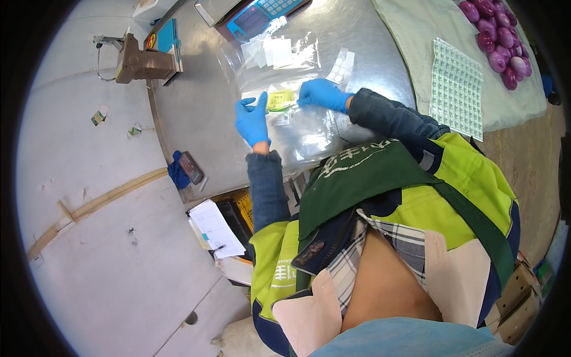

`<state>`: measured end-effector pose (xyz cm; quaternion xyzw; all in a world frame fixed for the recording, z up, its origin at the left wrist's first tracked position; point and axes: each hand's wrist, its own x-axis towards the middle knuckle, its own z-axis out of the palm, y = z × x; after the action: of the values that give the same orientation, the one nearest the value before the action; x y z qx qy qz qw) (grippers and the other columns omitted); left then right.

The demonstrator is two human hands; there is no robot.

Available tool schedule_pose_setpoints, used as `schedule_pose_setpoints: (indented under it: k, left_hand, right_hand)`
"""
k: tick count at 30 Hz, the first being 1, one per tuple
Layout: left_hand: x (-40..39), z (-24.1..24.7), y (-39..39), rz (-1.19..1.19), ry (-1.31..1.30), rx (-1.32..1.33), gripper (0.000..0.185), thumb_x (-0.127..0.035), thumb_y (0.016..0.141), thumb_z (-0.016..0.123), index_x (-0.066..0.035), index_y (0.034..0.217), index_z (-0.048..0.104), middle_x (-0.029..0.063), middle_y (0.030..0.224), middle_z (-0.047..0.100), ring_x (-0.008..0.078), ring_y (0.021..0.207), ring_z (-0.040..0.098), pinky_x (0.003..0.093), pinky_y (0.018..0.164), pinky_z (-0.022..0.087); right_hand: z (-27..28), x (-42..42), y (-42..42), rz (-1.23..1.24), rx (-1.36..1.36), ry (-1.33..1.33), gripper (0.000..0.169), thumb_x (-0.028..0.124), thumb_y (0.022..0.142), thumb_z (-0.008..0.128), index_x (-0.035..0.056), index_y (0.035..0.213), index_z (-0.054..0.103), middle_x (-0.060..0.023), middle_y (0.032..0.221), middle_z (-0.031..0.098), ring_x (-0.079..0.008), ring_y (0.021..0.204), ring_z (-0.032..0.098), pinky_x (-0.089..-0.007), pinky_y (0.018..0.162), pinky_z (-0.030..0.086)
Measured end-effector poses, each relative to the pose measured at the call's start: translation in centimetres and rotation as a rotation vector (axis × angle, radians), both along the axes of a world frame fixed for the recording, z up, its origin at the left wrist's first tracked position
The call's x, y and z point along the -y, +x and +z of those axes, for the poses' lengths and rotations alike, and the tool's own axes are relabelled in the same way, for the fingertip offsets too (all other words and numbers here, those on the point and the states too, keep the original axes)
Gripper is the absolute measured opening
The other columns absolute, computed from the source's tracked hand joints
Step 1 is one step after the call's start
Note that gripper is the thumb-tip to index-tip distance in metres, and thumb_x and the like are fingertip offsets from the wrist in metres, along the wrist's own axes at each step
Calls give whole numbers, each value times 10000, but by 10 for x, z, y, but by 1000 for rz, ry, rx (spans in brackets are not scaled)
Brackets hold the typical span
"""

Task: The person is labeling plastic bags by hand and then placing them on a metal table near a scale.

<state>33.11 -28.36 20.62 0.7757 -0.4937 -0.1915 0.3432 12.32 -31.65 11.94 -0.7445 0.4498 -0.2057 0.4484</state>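
Note:
Both hands wear blue gloves over the steel table. My left hand rests at the left edge of a yellow-green printed label, thumb and fingers apart. This label lies on clear plastic bags spread flat on the steel. On the label's right side, my right hand has its fingertips bunched close to the label; what they pinch is hidden. Small white paper slips lie on the plastic beyond my hands. Just past the right hand sits a sheet of round white stickers.
A blue weighing scale stands at the back. At the left are a brown tape dispenser and a phone by a blue cloth. To the right, a pale cloth carries a green sticker sheet and red onions.

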Motion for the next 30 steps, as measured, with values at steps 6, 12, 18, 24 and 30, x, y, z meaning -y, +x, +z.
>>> schedule_pose_setpoints:
  k: [6,12,18,24,30]
  left_hand:
    - [2,-7,-13,-184,-15,-632,231,-47,807,766,-11,997,640,24,823,640,106,729,589,241,703,484]
    - [2,-76,-20,-253,204,257,319,-195,734,800,-63,936,591,124,839,663,307,789,654,421,710,506]
    - [3,-34,-8,-157,-253,278,372,-251,784,790,-72,1048,600,93,934,562,293,883,550,397,814,448]
    - [-16,-5,-39,-408,-489,473,405,-237,895,678,-64,1249,584,134,1112,626,300,1048,574,429,945,419]
    - [-17,-93,-31,-554,-158,752,558,-253,910,638,-66,1407,467,184,1377,513,342,1270,473,468,1088,318]
  right_hand:
    - [8,6,-5,-526,384,-115,537,319,858,712,76,1314,562,-156,1194,620,-300,1020,624,-367,900,488]
    - [16,-37,-1,30,-51,-366,989,322,718,826,257,1537,276,-195,1392,473,-377,1240,503,-432,1032,432]
    - [-20,-1,1,-36,-41,-256,207,258,857,688,168,1039,729,-57,1063,679,-270,896,638,-373,795,504]
    - [-3,56,-19,-606,914,453,307,333,935,627,111,1135,697,-77,993,685,-161,832,634,-280,778,498]
    - [-4,58,-85,-782,-106,-449,470,385,896,655,177,1312,590,-126,1225,611,-315,1082,585,-422,905,484]
